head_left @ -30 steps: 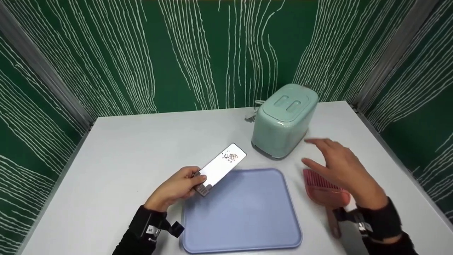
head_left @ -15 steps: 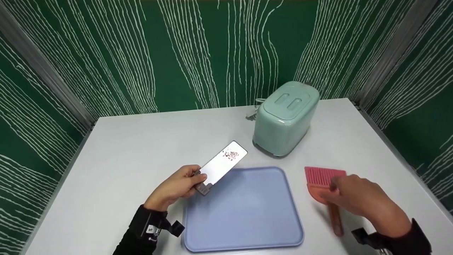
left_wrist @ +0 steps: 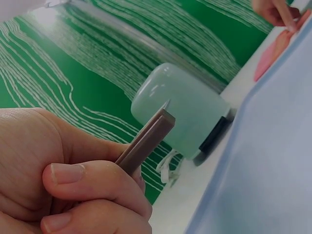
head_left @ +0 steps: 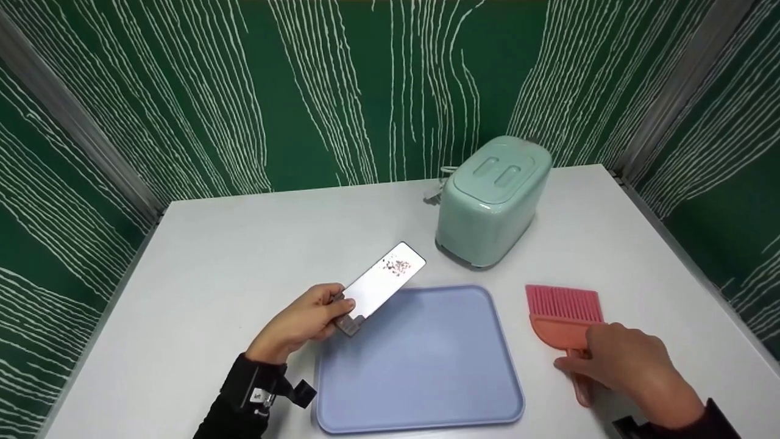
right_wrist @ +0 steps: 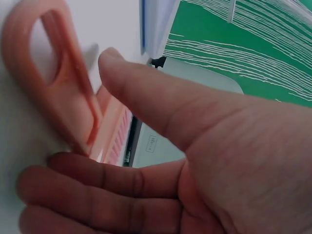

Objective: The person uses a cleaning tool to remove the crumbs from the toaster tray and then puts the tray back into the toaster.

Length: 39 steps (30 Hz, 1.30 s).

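At the left, a black sleeve (head_left: 234,402) runs off the bottom edge. The left grip (head_left: 304,320) grasps a slim white panel (head_left: 378,286), thumb on top, the darker end partly covered. The panel tilts over the upper left of a blue tray (head_left: 432,366); whether they touch is hard to tell. Reddish specks mark its far end, printed or loose I cannot say. The left wrist view shows it nearly edge-on, as a brown bar, its lower part buried in the fingers. The forearm hides some of the tray's left rim.

Behind the tray, on the white counter (head_left: 262,250), stands a mint toaster (head_left: 481,225), with a pale plug (head_left: 432,194) partly tucked behind it.

Rightmost, a pink-and-orange brush (head_left: 557,332) lies beside the tray, its handle partly covered by the right grip (head_left: 634,363). That grip is released, thumb and fingers apart around the handle; contact is unclear.
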Each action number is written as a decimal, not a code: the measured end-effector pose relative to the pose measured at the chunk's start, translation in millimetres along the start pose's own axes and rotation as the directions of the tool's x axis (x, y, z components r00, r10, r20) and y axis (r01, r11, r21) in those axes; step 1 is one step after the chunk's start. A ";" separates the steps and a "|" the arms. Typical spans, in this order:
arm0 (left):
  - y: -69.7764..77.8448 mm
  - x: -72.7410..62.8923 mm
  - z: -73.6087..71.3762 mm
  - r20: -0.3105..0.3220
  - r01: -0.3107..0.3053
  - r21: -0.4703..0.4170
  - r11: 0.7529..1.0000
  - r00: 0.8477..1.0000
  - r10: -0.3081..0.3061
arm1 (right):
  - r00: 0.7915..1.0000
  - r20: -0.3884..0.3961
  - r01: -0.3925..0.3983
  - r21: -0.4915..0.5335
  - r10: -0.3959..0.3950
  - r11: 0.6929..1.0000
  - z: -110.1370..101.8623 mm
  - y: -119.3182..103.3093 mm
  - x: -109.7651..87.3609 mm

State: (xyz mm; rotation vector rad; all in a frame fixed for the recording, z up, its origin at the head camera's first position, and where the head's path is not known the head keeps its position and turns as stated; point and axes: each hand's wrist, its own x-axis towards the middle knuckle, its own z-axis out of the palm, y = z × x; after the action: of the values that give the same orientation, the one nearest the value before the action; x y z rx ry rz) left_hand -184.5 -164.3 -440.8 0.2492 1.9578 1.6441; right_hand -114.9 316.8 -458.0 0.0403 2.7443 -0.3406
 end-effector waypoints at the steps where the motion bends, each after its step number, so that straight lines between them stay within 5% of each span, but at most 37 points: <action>1: -0.2 0.0 0.0 0.000 0.002 -0.001 1.000 1.000 -0.002 | 1.000 -0.004 0.003 0.004 -0.003 1.000 0.5 0.5 0.5; 10: -0.5 0.2 -0.9 0.002 -0.008 0.029 1.000 1.000 0.008 | 0.999 -0.024 0.030 0.021 -0.029 0.999 0.7 7.6 3.1; 22: -0.8 -1.0 -2.5 0.013 -0.019 0.020 1.000 1.000 0.019 | 0.996 0.085 -0.016 0.150 0.003 0.989 -13.4 31.5 10.4; 28: -0.6 -2.1 -4.0 0.009 -0.024 0.012 1.000 1.000 0.024 | 0.997 0.004 0.078 0.177 -0.080 0.981 -21.1 44.8 12.5; 35: 1.1 -3.4 -5.3 0.015 -0.020 0.017 1.000 1.000 0.020 | 0.989 0.051 0.115 0.351 -0.141 0.929 -25.4 57.7 14.2; 39: 3.3 -4.4 -6.1 0.019 -0.023 0.021 1.000 1.000 0.022 | 0.984 0.029 0.154 0.364 -0.176 0.919 -26.5 62.7 12.5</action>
State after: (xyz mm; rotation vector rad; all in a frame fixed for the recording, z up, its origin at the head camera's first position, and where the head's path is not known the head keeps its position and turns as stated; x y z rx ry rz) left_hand -184.7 -170.8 -435.8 0.2947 1.9660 1.6301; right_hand -131.6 383.8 -453.1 -0.1052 2.5926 -0.8758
